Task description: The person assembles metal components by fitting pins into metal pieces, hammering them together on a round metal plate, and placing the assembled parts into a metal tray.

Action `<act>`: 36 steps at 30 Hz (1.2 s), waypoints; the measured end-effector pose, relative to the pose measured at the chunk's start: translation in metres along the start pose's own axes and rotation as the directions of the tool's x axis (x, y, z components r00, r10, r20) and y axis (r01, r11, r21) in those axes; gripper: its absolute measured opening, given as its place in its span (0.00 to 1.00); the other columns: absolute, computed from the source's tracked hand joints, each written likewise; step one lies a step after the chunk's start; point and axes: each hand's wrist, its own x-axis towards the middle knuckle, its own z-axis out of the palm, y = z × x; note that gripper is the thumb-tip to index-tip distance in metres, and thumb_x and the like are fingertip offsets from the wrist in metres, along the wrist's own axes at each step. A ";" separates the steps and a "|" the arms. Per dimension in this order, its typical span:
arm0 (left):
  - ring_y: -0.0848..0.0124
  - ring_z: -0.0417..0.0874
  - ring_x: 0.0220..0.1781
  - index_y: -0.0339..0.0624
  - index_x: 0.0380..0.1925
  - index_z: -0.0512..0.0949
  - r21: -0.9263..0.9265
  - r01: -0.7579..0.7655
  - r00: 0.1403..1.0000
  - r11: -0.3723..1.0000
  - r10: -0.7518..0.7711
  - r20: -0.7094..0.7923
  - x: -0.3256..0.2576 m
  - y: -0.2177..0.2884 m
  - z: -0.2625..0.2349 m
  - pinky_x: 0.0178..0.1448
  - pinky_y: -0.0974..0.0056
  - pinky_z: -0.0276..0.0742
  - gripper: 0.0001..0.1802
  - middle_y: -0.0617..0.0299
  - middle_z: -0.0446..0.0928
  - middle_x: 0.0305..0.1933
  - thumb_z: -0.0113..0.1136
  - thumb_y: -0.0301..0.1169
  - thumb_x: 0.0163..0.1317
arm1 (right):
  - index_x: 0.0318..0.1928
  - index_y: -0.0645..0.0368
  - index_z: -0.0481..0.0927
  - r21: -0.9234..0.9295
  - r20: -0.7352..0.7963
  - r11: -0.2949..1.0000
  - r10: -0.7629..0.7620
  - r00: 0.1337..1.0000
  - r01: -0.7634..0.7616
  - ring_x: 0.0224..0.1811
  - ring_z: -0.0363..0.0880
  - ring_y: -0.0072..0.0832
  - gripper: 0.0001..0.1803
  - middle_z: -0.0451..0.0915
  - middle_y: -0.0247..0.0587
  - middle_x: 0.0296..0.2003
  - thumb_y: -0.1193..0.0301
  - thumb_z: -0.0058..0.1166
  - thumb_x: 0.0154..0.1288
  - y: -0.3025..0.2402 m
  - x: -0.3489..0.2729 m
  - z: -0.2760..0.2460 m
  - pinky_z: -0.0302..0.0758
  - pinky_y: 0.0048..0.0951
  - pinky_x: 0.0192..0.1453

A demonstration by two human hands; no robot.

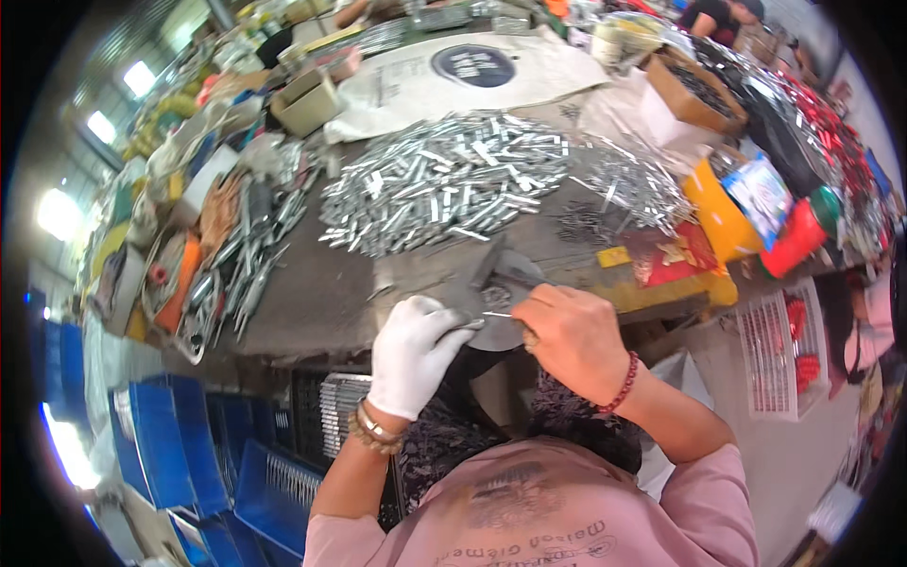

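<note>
My left hand [413, 352], in a white glove, pinches a small metal piece [475, 324] at the table's near edge. Facing it, my bare right hand [574, 338] is closed on a thin silver pin [495, 315], whose tip points toward the gloved fingers. The two pieces are close; I cannot tell whether they touch. Just beyond both hands, a dark hammer-shaped tool [487, 266] lies above a round grey plate [499, 335]. Farther back spreads a big heap of short silver metal pieces [444, 184], with a looser pile of thin pins [635, 187] to its right.
Pliers-like metal tools [255, 260] crowd the left side near an open cardboard box [306, 100]. At right stand a yellow container [720, 213], a red bottle with green cap [801, 231] and a white basket [777, 354]. Blue bins [170, 444] sit below left.
</note>
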 end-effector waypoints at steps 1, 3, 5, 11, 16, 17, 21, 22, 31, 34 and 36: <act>0.58 0.83 0.44 0.45 0.38 0.90 0.018 0.026 1.000 1.000 -0.026 0.001 -0.002 0.001 -0.003 0.51 0.56 0.80 0.08 0.58 0.82 0.37 0.75 0.30 0.59 | 0.34 0.54 0.83 -0.051 -0.007 0.999 -0.008 1.000 0.007 0.40 0.84 0.39 0.05 0.79 0.37 0.34 0.76 0.63 0.55 -0.003 0.004 0.000 0.81 0.42 0.44; 0.58 0.83 0.44 0.46 0.39 0.91 0.036 0.057 0.998 0.998 -0.057 -0.004 -0.006 0.002 -0.005 0.51 0.56 0.80 0.08 0.58 0.82 0.37 0.75 0.31 0.59 | 0.32 0.53 0.83 -0.117 -0.031 0.993 -0.028 0.999 0.025 0.39 0.80 0.37 0.06 0.76 0.35 0.33 0.77 0.64 0.53 -0.005 0.009 0.003 0.78 0.40 0.45; 0.59 0.83 0.44 0.47 0.40 0.91 0.086 0.056 0.998 0.995 -0.055 -0.019 -0.007 0.000 -0.003 0.50 0.57 0.80 0.09 0.60 0.82 0.37 0.75 0.32 0.60 | 0.32 0.54 0.83 -0.111 -0.019 0.993 -0.038 0.999 0.036 0.40 0.80 0.37 0.06 0.76 0.35 0.34 0.78 0.64 0.53 -0.005 0.010 0.003 0.77 0.40 0.45; 0.60 0.83 0.44 0.49 0.43 0.91 0.135 0.017 0.999 0.991 -0.012 -0.038 -0.007 -0.004 -0.001 0.48 0.58 0.81 0.11 0.61 0.82 0.37 0.75 0.33 0.60 | 0.34 0.54 0.85 -0.085 -0.016 0.995 -0.049 0.999 0.047 0.41 0.79 0.37 0.07 0.75 0.35 0.35 0.78 0.65 0.53 -0.002 0.010 0.004 0.77 0.40 0.47; 0.60 0.84 0.44 0.50 0.43 0.91 0.082 0.014 0.999 0.997 -0.010 -0.050 -0.008 -0.008 0.001 0.49 0.58 0.81 0.11 0.62 0.82 0.37 0.75 0.34 0.59 | 0.36 0.54 0.87 -0.061 -0.022 0.997 -0.058 0.998 0.056 0.41 0.80 0.38 0.09 0.78 0.35 0.35 0.77 0.66 0.52 0.002 0.010 0.006 0.77 0.41 0.47; 0.60 0.84 0.44 0.50 0.43 0.91 0.068 0.014 0.999 0.998 -0.010 -0.052 -0.009 -0.008 0.002 0.49 0.58 0.81 0.12 0.62 0.82 0.37 0.75 0.33 0.59 | 0.35 0.54 0.86 -0.067 -0.019 0.996 -0.064 0.998 0.062 0.41 0.80 0.37 0.07 0.77 0.35 0.35 0.77 0.65 0.54 0.001 0.011 0.005 0.77 0.40 0.48; 0.60 0.84 0.45 0.49 0.43 0.92 0.063 0.028 0.999 0.998 -0.025 -0.046 -0.009 -0.008 0.003 0.49 0.58 0.81 0.12 0.62 0.82 0.38 0.76 0.33 0.58 | 0.34 0.54 0.85 -0.040 -0.010 0.996 -0.080 0.997 0.079 0.42 0.80 0.37 0.06 0.77 0.35 0.35 0.78 0.63 0.56 0.005 0.013 0.005 0.77 0.40 0.48; 0.60 0.83 0.45 0.49 0.43 0.92 0.058 0.026 0.998 0.998 -0.023 -0.052 -0.009 -0.009 0.003 0.49 0.58 0.81 0.12 0.61 0.82 0.38 0.76 0.32 0.58 | 0.34 0.54 0.85 -0.042 -0.011 0.996 -0.077 0.997 0.077 0.42 0.80 0.37 0.06 0.77 0.35 0.35 0.78 0.63 0.56 0.006 0.013 0.005 0.77 0.40 0.48; 0.60 0.83 0.45 0.48 0.42 0.92 0.056 0.016 0.998 0.998 -0.013 -0.055 -0.006 -0.001 0.004 0.50 0.58 0.80 0.11 0.61 0.82 0.37 0.77 0.31 0.57 | 0.36 0.54 0.88 0.066 -0.028 0.996 -0.059 0.998 0.061 0.39 0.81 0.39 0.09 0.79 0.36 0.33 0.80 0.64 0.53 0.013 0.015 0.016 0.78 0.40 0.46; 0.59 0.83 0.45 0.48 0.41 0.91 0.077 0.034 0.998 0.996 -0.030 -0.056 -0.008 -0.002 0.003 0.50 0.57 0.80 0.11 0.60 0.81 0.37 0.76 0.30 0.57 | 0.38 0.55 0.89 0.119 -0.036 0.992 -0.039 0.999 0.043 0.41 0.82 0.40 0.11 0.82 0.36 0.35 0.79 0.66 0.52 0.012 0.014 0.013 0.80 0.40 0.48; 0.60 0.83 0.43 0.52 0.40 0.91 0.110 -0.008 0.997 0.994 0.016 -0.074 -0.010 -0.007 0.005 0.46 0.57 0.80 0.10 0.63 0.81 0.37 0.76 0.35 0.59 | 0.37 0.53 0.87 0.156 -0.088 0.988 0.008 0.996 0.006 0.46 0.82 0.40 0.11 0.81 0.36 0.38 0.78 0.68 0.51 0.008 0.013 0.007 0.80 0.40 0.52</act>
